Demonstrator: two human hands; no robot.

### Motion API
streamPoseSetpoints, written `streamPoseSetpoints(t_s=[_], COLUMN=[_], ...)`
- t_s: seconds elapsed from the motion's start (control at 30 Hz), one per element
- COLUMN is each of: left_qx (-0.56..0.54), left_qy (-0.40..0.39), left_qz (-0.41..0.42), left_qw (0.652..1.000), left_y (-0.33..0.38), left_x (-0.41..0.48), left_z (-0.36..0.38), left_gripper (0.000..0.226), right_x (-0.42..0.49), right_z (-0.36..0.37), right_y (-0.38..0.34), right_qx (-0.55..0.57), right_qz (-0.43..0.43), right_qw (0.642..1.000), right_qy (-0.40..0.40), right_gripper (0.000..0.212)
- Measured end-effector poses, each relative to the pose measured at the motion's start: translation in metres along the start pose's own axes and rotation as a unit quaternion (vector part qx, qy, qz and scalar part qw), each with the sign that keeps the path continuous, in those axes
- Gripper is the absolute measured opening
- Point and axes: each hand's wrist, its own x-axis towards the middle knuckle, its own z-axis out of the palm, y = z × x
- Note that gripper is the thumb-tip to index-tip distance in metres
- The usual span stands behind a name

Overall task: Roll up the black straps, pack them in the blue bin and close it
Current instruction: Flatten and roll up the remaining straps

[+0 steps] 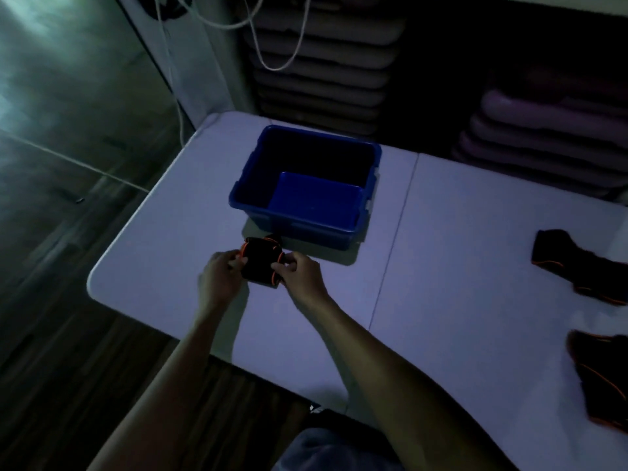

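Centrally, left hand (221,277) and right hand (300,275) pinch opposite ends of a rolled black strap (261,263) on the table (458,205), just at 6 o'clock of the open blue bin (251,185); two unrolled straps (577,266) lie at 3 o'clock.

Dim room (white folding table (458,253)), wooden floor (68,232)
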Motion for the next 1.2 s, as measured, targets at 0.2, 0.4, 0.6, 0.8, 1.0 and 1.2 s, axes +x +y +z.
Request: streamPoseSetpoints(t_s=[0.2,0.4,0.6,0.8,1.0,1.2], left_qx=[-0.125,-0.232,-0.157,-0.140,-0.284,-0.338], left_qy=[0.140,-0.175,-0.419,-0.440,-0.412,-0.417], left_qz=[0.068,0.143,0.177,0.007,-0.168,-0.117], left_qw=[0.980,0.946,0.877,0.887,0.849,0.836], left_y=[0.063,0.191,0.286,0.342,0.368,0.371], left_x=[-0.094,-0.187,-0.249,-0.297,-0.304,-0.302], left_z=[0.039,0.134,0.207,0.247,0.257,0.251], left_gripper=[0.025,0.018,0.017,0.058,0.020,0.034], right_x=[-0.072,-0.194,-0.269,-0.258,-0.220,-0.234], right_z=[-0.074,-0.199,-0.302,-0.400,-0.444,-0.441], right_y=[0.045,0.107,0.156,0.169,0.166,0.163], right_qx=[0.077,0.103,0.031,-0.019,-0.204,-0.106], right_qz=[0.015,0.041,0.055,0.094,0.173,0.069], right_qw=[0.996,0.966,0.905,0.866,0.925,0.947], right_qy=[0.042,0.233,0.420,0.491,0.271,0.296], right_gripper=[0.032,0.013,0.012,0.030,0.048,0.013])
